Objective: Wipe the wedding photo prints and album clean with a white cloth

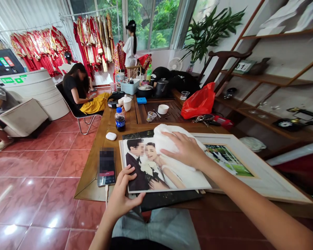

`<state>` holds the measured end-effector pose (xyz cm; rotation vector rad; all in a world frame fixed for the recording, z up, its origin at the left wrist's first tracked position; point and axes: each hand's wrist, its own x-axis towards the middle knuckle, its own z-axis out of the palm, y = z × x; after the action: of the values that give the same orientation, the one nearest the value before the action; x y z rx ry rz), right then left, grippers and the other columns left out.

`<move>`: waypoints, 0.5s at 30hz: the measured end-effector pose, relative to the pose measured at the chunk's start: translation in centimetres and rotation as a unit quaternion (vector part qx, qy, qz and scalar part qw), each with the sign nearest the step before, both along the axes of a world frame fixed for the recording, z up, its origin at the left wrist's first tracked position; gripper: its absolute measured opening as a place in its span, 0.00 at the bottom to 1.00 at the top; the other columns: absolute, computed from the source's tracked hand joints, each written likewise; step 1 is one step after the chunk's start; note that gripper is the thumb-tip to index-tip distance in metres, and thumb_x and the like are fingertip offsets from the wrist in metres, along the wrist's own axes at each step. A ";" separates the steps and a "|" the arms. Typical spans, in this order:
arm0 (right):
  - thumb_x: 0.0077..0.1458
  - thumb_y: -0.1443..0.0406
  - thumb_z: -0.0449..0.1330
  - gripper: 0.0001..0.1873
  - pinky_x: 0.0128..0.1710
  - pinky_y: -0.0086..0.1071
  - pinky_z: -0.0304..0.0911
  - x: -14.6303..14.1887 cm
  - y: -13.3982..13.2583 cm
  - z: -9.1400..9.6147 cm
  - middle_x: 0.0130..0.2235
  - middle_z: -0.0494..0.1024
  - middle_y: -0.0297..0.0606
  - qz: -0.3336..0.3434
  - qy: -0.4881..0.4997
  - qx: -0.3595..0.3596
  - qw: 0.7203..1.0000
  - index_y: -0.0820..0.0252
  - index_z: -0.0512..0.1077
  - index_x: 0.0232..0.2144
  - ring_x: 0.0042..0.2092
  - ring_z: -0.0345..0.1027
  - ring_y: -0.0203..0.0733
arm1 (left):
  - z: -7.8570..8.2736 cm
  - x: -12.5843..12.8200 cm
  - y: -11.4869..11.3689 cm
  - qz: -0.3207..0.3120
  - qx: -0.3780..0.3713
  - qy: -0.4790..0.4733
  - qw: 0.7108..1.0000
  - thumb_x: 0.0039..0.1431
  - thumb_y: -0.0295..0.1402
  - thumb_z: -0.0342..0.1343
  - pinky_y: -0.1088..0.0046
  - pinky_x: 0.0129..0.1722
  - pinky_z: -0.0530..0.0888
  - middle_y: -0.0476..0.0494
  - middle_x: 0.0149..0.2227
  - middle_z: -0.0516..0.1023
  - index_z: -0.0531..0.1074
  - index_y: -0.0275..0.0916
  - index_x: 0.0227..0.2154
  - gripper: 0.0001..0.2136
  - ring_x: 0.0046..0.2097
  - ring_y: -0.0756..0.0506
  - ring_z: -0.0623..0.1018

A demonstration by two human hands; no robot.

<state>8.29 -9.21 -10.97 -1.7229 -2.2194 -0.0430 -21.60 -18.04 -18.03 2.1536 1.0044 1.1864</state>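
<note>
While left hand (121, 196) pinches the photo (177, 177), seemingly stiff and glossy, by its lower-centre edge, right hand (184, 149) presses cloth (163, 139) open-palmed.

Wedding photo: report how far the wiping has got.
Done: the wedding photo lies flat, overlapping the white-framed picture. In hand: the right hand presses a white cloth on its upper middle; the left hand rests on its lower left corner. Left: the lower half and the white-framed picture lie clear of the cloth; wiped parts cannot be told.
</note>
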 end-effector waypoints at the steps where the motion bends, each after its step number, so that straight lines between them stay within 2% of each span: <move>1: 0.61 0.41 0.50 0.37 0.54 0.58 0.58 0.2 -0.2 -0.1 0.61 0.69 0.49 0.001 0.000 0.003 1.000 0.49 0.58 0.66 0.61 0.60 0.61 | 0.0 0.0 0.0 0.001 0.001 -0.001 1.000 0.58 0.32 0.65 0.48 0.62 0.68 0.33 0.60 0.68 0.66 0.42 0.52 0.21 0.67 0.34 0.65; 6: 0.61 0.41 0.50 0.37 0.54 0.54 0.59 0.9 -2.5 -0.9 0.60 0.69 0.48 0.003 -0.005 0.010 1.000 0.50 0.58 0.65 0.60 0.62 0.60 | 0.1 0.1 0.0 0.006 0.003 -0.003 1.000 0.58 0.31 0.65 0.49 0.62 0.69 0.33 0.60 0.69 0.66 0.42 0.52 0.21 0.67 0.34 0.65; 15: 0.62 0.43 0.51 0.35 0.53 0.50 0.60 1.9 -9.7 -2.8 0.57 0.70 0.47 -0.002 -0.018 0.067 0.998 0.48 0.58 0.66 0.58 0.64 0.58 | 0.1 0.1 0.0 -0.005 0.001 -0.002 1.000 0.58 0.31 0.65 0.47 0.63 0.67 0.32 0.60 0.68 0.65 0.42 0.52 0.21 0.67 0.34 0.64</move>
<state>10.14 -18.92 -13.79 -1.6674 -2.1845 -0.2187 -21.50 -18.08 -17.97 2.1531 0.9908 1.1880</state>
